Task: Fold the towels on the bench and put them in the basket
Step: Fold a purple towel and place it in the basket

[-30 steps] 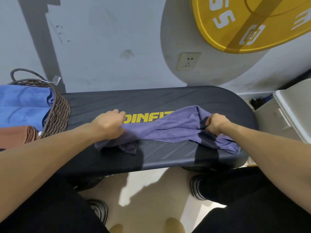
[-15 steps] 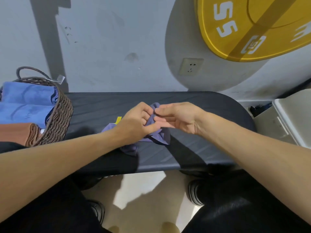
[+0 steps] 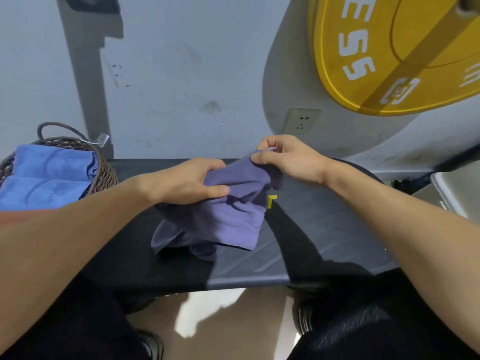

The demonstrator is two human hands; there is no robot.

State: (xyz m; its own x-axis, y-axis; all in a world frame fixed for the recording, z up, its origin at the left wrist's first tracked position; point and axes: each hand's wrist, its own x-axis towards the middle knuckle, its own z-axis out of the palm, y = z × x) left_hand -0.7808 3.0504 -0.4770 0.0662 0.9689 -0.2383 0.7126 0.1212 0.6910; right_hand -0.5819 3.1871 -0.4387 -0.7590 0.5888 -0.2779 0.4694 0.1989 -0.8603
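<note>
So I've got the crumpled purple-blue cloth towel (image 3: 228, 216) half lifted off the long black padded bench (image 3: 324, 229), roughly at the middle of it, with the lower part sagging down onto the pad toward the near edge. My left hand (image 3: 189, 183) is curled around a bunched fistful of the top edge, thumb on the near side, and my right hand (image 3: 288, 162) is pinching the other upper corner between thumb and fingertips, the rest of that hand loosely curled. Biggest risk I see: that right pinch is tiny, just a bit of fabric, so if I pull the two hands apart to stretch it flat the corner could slip out and the whole thing flops back into a heap. Also my left is grabbing a wad, not a clean corner, so the fold may well come out lopsided unless I find the real edge first. The hanging bottom is twisted too, and it sits close to the near edge of the bench, so a careless shake could drag it off onto the floor. The dark woven wicker basket (image 3: 104, 172) at the left end already holds folded bright blue towels (image 3: 49, 175).
</note>
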